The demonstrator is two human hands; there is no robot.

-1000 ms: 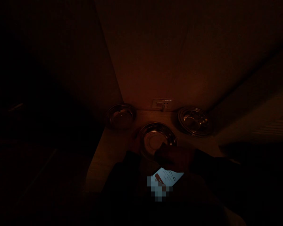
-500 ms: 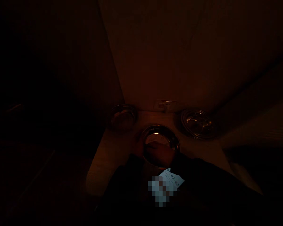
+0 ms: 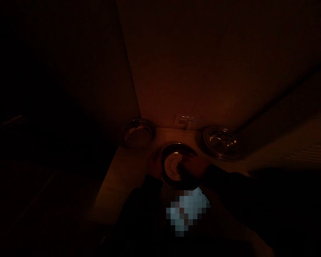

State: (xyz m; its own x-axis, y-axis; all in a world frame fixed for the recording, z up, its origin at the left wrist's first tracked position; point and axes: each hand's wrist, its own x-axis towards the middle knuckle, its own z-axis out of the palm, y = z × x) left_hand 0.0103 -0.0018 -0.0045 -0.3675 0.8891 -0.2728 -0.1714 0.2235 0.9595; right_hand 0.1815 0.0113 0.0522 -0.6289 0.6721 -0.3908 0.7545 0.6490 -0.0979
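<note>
The scene is very dark. A round shiny metal bowl sits on the table in front of me, its pale inner bottom catching some light. My left hand is closed on the left side of its rim. Reaching in from the right, my right hand lies over the right part of the bowl with its fingers inside. Those fingers merge with the shadow, so I cannot see whether they hold something. A lit phone screen, partly pixelated, glows just below the bowl.
At the back left of the wooden table is another metal bowl. Several stacked metal dishes stand at the back right. A socket plate is on the wall behind. Deep shadow hides the floor on the left.
My right hand has moved to the right across the inside of the bowl, uncovering more of its bottom. My left hand stays at the rim.
</note>
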